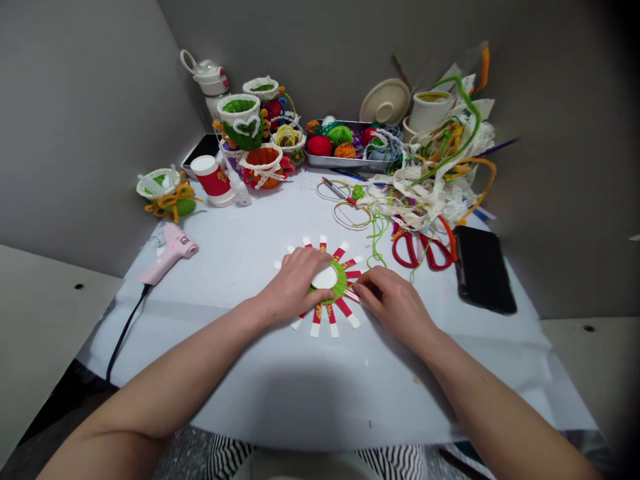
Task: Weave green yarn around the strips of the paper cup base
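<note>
A red-and-white paper cup (345,308), its wall cut into strips, lies splayed on the table like a sun. Green yarn (341,285) is wound in a ring around its round white base (325,275). My left hand (295,283) holds the cup down, with thumb and fingers on either side of the base. At the right-hand strips, my right hand (395,297) is closed in a pinch on the green yarn; its fingertips partly cover the strand. Loose green yarn trails from a small green ball (358,193) behind that hand.
Red-handled scissors (421,252) and a black phone (484,270) lie at right, below tangled lace and yarn (435,180). A pink glue gun (171,253) with a cord sits left. Decorated yarn baskets (263,165), a red-and-white cup (214,181) and a yarn tray (340,162) stand behind.
</note>
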A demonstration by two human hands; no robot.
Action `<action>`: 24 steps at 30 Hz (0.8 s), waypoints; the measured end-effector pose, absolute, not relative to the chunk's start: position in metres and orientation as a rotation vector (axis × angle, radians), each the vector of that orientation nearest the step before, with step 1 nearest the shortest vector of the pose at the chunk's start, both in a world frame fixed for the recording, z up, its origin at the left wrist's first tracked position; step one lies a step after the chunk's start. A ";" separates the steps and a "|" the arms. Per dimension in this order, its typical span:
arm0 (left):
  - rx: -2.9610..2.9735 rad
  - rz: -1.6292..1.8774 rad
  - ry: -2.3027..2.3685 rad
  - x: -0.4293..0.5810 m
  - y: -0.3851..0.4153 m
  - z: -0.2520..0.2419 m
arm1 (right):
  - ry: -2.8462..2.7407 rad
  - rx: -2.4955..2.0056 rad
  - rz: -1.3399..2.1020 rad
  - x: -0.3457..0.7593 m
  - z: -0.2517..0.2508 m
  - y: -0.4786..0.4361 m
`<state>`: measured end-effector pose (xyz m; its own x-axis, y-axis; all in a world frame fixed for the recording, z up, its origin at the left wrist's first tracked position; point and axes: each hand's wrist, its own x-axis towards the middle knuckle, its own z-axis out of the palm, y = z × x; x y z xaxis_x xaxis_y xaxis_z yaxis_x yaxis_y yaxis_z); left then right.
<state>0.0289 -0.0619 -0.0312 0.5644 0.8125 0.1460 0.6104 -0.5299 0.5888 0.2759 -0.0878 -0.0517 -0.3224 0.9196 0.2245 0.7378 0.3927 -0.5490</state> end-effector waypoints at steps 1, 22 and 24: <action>2.327 0.559 1.119 0.027 -0.061 -0.029 | -2.156 -1.382 0.492 0.276 -0.050 -0.088; 2.383 0.348 0.956 0.018 -0.058 -0.028 | -2.391 -0.956 0.606 0.281 -0.038 -0.098; 2.380 0.338 0.962 0.018 -0.057 -0.030 | -2.424 -0.925 0.620 0.282 -0.034 -0.100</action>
<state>0.0175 -0.0565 -0.0303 0.7131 0.7006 0.0273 0.5635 -0.5959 0.5722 0.2821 -0.0998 -0.0337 -0.6626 0.7014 0.2629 0.4892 0.6710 -0.5573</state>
